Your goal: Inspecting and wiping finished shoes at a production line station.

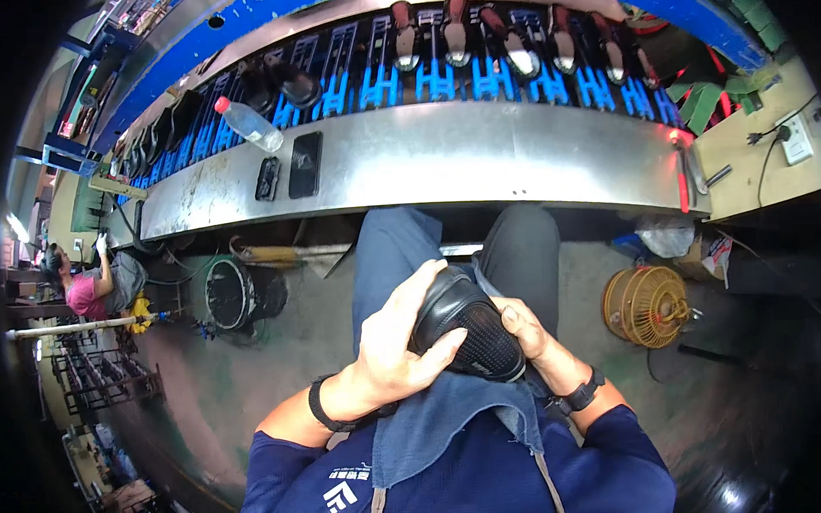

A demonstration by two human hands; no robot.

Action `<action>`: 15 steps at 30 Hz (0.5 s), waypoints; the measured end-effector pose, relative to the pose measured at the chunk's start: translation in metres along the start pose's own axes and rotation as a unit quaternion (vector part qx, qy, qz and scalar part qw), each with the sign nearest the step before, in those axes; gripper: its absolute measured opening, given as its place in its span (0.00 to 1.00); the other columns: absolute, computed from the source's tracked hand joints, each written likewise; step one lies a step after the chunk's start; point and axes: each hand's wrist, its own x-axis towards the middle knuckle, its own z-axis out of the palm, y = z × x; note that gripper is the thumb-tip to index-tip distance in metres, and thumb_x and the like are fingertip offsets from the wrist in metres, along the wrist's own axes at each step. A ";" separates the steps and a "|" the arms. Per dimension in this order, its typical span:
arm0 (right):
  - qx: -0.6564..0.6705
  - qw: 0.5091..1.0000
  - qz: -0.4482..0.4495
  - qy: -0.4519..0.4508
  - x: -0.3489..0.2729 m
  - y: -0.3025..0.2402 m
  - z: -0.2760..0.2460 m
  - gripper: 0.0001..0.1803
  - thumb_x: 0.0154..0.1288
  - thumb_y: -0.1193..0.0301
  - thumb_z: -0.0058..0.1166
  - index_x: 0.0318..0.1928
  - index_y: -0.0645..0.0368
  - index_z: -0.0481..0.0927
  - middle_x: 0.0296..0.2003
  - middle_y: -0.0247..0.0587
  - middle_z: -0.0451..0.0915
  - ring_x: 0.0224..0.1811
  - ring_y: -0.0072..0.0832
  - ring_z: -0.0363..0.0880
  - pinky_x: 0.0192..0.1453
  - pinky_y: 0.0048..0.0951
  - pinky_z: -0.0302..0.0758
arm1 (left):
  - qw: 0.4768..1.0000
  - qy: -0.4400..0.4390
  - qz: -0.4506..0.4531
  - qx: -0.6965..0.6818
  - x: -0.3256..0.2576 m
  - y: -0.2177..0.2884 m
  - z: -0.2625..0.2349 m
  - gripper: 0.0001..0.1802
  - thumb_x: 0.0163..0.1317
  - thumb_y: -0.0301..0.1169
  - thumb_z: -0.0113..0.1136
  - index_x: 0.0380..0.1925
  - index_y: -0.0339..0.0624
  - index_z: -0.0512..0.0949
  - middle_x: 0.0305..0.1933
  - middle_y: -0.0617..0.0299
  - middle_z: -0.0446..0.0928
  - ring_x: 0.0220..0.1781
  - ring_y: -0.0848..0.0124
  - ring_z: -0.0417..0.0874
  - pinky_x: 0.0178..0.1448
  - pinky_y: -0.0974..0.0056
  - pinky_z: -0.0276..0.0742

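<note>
Black leather shoe with a dotted panel [479, 337] held in both hands over the blue denim apron [439, 427], near side of the silvery metal tabletop [425, 165]. Left hand [397, 337]: fingers part-open along the left side, thumb across the dots. Right hand [527, 330]: fingers curled at the right edge. Likely best — firm left support, light right fingers.

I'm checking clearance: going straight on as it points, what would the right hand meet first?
Probably the shoe, since the right hand lies against its edge; depth beyond that is unclear.
</note>
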 end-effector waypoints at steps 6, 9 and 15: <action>0.286 0.956 -0.018 0.061 -0.003 -0.009 0.010 0.41 0.76 0.41 0.36 0.68 0.67 0.68 0.59 0.53 0.78 0.58 0.39 0.81 0.65 0.39 0.77 | 0.997 -0.024 -0.002 -0.076 0.010 0.006 0.008 0.48 0.54 0.31 0.76 0.70 0.26 0.59 0.62 0.39 0.76 0.62 0.54 0.81 0.67 0.58 0.74; 0.386 0.920 -0.040 0.054 0.001 -0.007 0.018 0.40 0.76 0.43 0.39 0.73 0.62 0.61 0.68 0.53 0.68 0.68 0.44 0.72 0.72 0.45 0.70 | 0.997 -0.049 0.056 -0.016 0.033 0.019 -0.006 0.49 0.51 0.34 0.79 0.69 0.26 0.62 0.58 0.38 0.78 0.57 0.52 0.84 0.61 0.58 0.79; 0.400 0.912 -0.044 0.076 -0.001 -0.025 0.033 0.39 0.78 0.43 0.35 0.71 0.64 0.63 0.64 0.54 0.73 0.63 0.41 0.77 0.68 0.43 0.75 | 0.991 -0.117 0.054 -0.042 0.046 0.002 -0.012 0.47 0.54 0.35 0.77 0.71 0.35 0.62 0.43 0.43 0.83 0.41 0.53 0.88 0.47 0.62 0.82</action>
